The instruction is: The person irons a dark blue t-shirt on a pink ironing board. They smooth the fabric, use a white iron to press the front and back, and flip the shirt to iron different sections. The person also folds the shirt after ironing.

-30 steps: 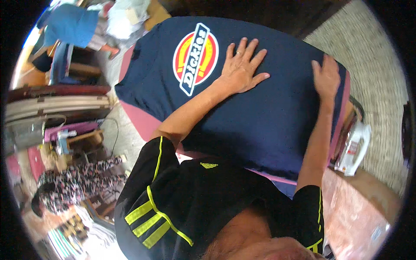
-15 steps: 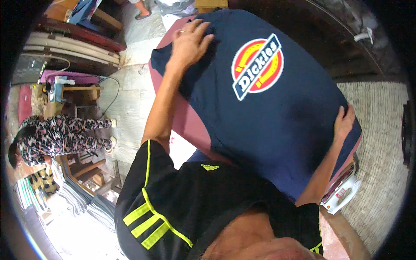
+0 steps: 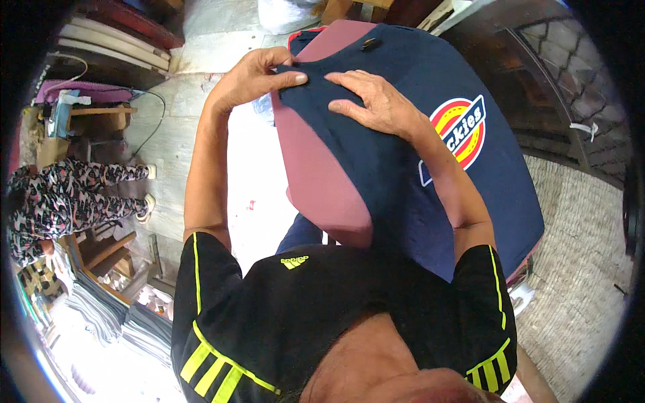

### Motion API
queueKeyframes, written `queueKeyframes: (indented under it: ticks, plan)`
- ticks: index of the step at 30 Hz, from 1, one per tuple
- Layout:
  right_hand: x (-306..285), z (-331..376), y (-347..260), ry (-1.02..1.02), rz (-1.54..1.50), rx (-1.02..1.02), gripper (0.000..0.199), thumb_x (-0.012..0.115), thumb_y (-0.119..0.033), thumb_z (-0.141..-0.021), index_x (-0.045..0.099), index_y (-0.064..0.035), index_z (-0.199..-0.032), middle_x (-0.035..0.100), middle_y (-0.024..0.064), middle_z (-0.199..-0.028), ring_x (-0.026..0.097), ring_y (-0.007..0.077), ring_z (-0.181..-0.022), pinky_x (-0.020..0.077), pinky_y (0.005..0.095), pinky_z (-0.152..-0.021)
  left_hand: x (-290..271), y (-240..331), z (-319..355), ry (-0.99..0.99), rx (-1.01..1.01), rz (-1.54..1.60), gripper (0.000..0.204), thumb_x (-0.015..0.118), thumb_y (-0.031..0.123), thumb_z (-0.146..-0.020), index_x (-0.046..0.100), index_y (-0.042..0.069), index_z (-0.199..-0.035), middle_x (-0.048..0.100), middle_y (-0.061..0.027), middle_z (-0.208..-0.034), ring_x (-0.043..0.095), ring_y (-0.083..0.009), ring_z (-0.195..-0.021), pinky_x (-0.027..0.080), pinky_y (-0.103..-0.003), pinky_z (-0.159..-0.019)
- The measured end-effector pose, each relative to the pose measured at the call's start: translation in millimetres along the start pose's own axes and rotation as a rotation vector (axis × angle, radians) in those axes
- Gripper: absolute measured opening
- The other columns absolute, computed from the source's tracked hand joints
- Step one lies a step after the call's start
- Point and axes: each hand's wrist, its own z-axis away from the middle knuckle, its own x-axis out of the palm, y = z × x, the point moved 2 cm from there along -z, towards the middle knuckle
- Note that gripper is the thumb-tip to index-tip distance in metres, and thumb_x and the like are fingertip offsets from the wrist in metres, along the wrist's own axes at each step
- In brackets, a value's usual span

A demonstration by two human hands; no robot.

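Observation:
A navy garment (image 3: 396, 215), apparently a T-shirt, with a round red, yellow and white print (image 3: 457, 127), lies spread over a dusty-pink padded surface (image 3: 329, 181). Its narrow end at the upper left is pinched by my left hand (image 3: 252, 77); the thumb rests on top and the other fingers curl out of sight at the edge. Just right of it, my right hand (image 3: 379, 104) lies on the cloth, thumb and fingers apart. That forearm covers part of the print. Near the far edge sits a small dark brownish spot (image 3: 369, 45), too small to identify.
A person in patterned clothes (image 3: 74, 205) stands at the left, near stacks of folded grey cloth (image 3: 97, 305). A white object, partly hidden (image 3: 521, 295), sits by the surface's right edge. A dark lattice door (image 3: 557, 87) stands at the far right.
My right hand has come from the garment's right edge across to its upper left. My left hand, spread on the cloth before, now pinches its edge. The view has shifted too.

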Motion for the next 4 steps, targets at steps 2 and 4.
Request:
queueKeyframes:
  ticks: [2,4]
  plan:
    - [5.7,-15.2,-2.6,-0.071,-0.169,0.204,0.042,0.068,-0.028,-0.093,0.060,-0.0031,-0.125,0.067,0.0192,-0.120,0.063,0.0366,-0.112,0.0482,0.0428,-0.098,-0.6,-17.3,-2.0,0.035,0.002,0.108,0.032,0.077,0.033,-0.088,0.064,0.007,-0.076,0.051,0.0053,-0.072,0.046,-0.0055,-0.071,0.038,-0.025,-0.061]
    - [10.4,-27.2,9.6,-0.198,-0.078,0.394,0.046,0.068,-0.024,-0.094,0.056,-0.0056,-0.135,0.064,0.0216,-0.127,0.063,0.0304,-0.117,0.0455,0.0346,-0.103,18.9,-38.1,-3.3,0.092,0.044,0.289,0.028,0.076,0.034,-0.089,0.065,0.008,-0.087,0.051,0.0052,-0.071,0.044,-0.0058,-0.069,0.035,-0.025,-0.060]
